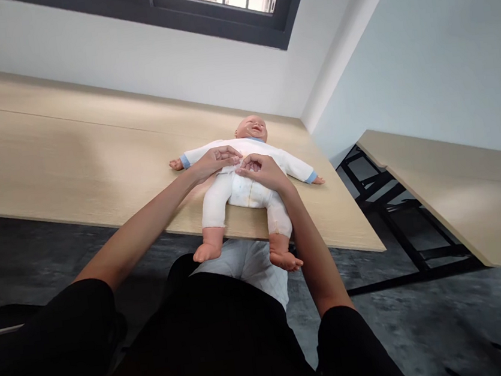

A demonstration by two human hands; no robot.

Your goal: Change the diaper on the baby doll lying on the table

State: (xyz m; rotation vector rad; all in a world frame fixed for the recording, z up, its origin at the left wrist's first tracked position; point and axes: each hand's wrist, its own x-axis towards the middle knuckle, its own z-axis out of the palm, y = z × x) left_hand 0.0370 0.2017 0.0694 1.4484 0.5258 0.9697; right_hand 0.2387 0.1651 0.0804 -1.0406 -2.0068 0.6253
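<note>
A baby doll point(251, 128) lies on its back on the light wood table, arms spread, feet hanging past the near edge. It wears a white top point(290, 163) with blue cuffs and a white diaper point(247, 192) over its cloth legs. At the left of the diaper's waist, my left hand point(217, 161) is closed, fingertips pinched at the upper edge. My right hand point(263, 171) is closed too, its fingers curled on the front waist close to the left fingertips. The fingers partly hide the waistband and the hem of the top.
The table point(48, 157) runs far to the left along the wall, below a dark-framed window point(221, 11). A second table point(469, 199) with a black metal frame stands at the right, across a gap. My legs are against the near edge.
</note>
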